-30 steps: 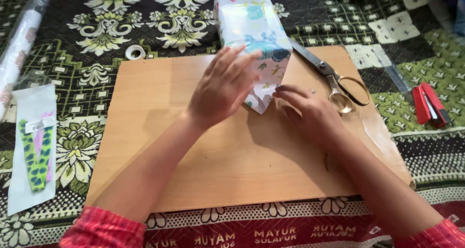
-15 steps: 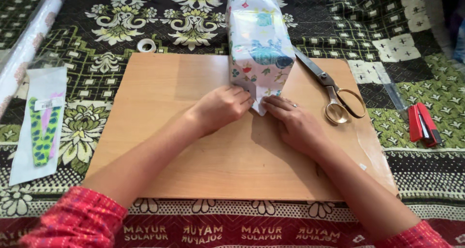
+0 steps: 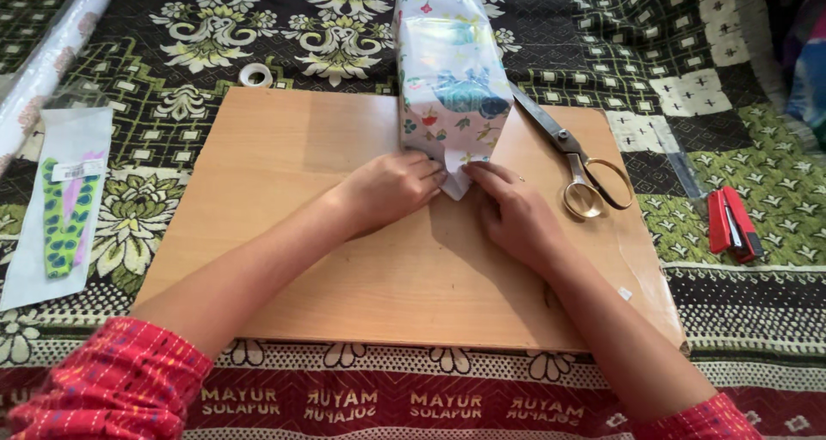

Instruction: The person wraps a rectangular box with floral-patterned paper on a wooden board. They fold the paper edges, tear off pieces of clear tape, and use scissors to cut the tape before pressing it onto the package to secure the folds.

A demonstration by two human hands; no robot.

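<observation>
Pressing down on the wooden board (image 3: 344,268), I had my left hand (image 3: 391,190) curled with its fingertips on the pointed paper flap (image 3: 458,178) of the wrapped parcel (image 3: 447,79), and my right hand (image 3: 514,216) flat against the flap's other edge. The parcel lay at the board's far edge. Scissors (image 3: 576,160) lay just right of it, a red stapler (image 3: 731,225) farther off on the patterned cloth (image 3: 705,61).

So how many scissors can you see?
1. The scissors lie on the wooden board, just right of the wrapped box and the right hand. More could be hidden out of view.
</observation>
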